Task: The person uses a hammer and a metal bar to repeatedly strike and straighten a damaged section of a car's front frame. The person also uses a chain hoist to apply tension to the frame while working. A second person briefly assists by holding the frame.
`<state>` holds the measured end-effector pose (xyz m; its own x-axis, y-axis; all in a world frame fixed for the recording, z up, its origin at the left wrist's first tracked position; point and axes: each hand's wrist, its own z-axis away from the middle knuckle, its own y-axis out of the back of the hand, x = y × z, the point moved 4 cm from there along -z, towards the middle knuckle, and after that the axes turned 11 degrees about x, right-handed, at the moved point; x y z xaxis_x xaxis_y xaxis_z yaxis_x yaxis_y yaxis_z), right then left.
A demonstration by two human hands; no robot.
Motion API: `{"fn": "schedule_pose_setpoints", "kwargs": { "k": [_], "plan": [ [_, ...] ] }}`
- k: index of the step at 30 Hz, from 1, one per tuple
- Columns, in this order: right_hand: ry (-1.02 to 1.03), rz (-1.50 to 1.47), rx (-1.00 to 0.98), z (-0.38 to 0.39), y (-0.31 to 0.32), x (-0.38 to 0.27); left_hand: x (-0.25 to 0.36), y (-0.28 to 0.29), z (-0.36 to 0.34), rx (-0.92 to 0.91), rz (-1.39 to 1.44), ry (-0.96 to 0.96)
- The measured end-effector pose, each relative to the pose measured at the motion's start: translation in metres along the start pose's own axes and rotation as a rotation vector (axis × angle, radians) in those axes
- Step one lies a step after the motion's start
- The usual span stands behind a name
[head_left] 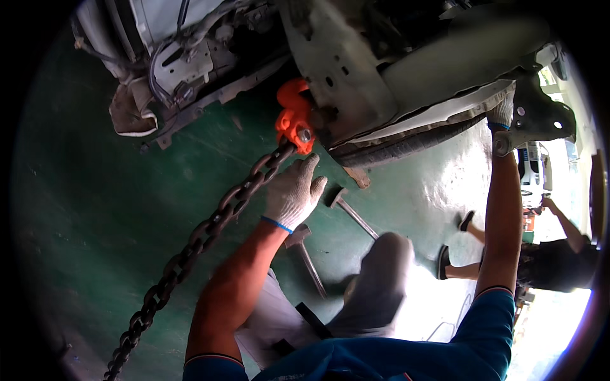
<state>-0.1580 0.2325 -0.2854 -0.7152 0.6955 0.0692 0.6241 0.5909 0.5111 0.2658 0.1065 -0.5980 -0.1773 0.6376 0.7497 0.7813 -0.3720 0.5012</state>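
My left hand point(292, 193), in a white knit glove with a blue cuff, is open beside a heavy rusty chain point(190, 251). Its fingers are stretched out just below an orange clamp hook point(295, 127), with the thumb apart. The clamp joins the upper end of the chain to the underside of a damaged car body point(343, 70). At the right, my right hand point(501, 113), also gloved, is closed on the edge of the body panel point(470, 105), beside a metal bracket with holes point(540, 117). Its fingertips are partly hidden.
Two hammers lie on the green floor point(146, 190): one hammer point(305, 257) below my left hand, another hammer point(352, 213) farther right. A wooden piece point(358, 176) lies under the panel. Torn body parts point(184, 66) hang at upper left. Another person point(553, 263) stands at the right.
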Motion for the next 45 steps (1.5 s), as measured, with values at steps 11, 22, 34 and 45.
{"fn": "schedule_pose_setpoints", "kwargs": {
  "k": [11,22,34,45],
  "plan": [
    [-0.066,-0.055,0.009,0.01,-0.005,0.006,0.046,0.057,-0.017,0.058,0.101,-0.211],
    [-0.148,-0.315,-0.054,0.017,-0.064,0.035,0.163,0.15,-0.119,0.525,0.289,-0.248],
    [-0.185,-0.175,-0.107,0.019,-0.02,-0.025,0.192,0.142,-0.17,0.481,0.151,-0.354],
    [-0.188,-0.252,-0.086,0.016,-0.002,-0.041,0.192,0.137,-0.171,0.523,0.241,-0.408]
  ]
}}
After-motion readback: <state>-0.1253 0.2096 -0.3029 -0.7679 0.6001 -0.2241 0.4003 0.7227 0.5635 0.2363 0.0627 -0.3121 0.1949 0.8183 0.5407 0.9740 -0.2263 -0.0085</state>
